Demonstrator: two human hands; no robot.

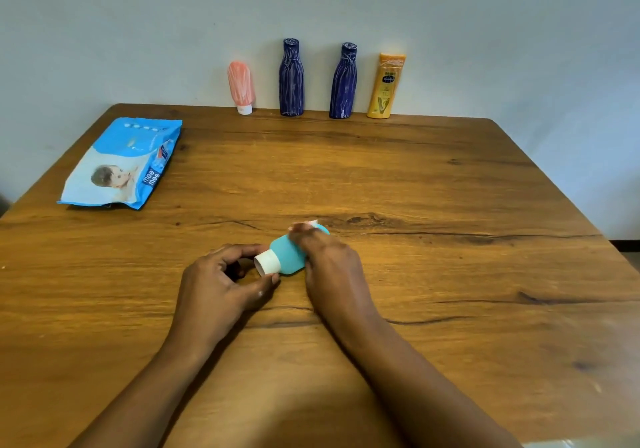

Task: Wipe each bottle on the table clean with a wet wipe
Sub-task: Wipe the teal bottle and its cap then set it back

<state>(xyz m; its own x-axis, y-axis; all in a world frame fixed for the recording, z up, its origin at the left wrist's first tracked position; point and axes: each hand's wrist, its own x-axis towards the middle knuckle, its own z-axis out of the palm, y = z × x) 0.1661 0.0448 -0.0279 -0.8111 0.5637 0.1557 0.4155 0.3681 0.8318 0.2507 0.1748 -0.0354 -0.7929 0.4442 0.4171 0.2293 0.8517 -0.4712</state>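
Observation:
A small teal bottle (288,255) with a white cap lies on its side at the middle of the wooden table (433,205). My left hand (221,281) pinches the white cap between thumb and fingers. My right hand (329,267) lies over the bottle's body, pressing a white wet wipe (308,225) against it; only a blurred edge of the wipe shows past my fingertips. Along the far edge against the wall stand a pink tube (241,87), two dark blue bottles (291,79) (343,82) with white streaks, and a yellow lotion bottle (385,87).
A blue wet wipe pack (121,165) lies flat near the table's left edge. A pale wall rises right behind the row of bottles. The table's right edge slants down toward the floor.

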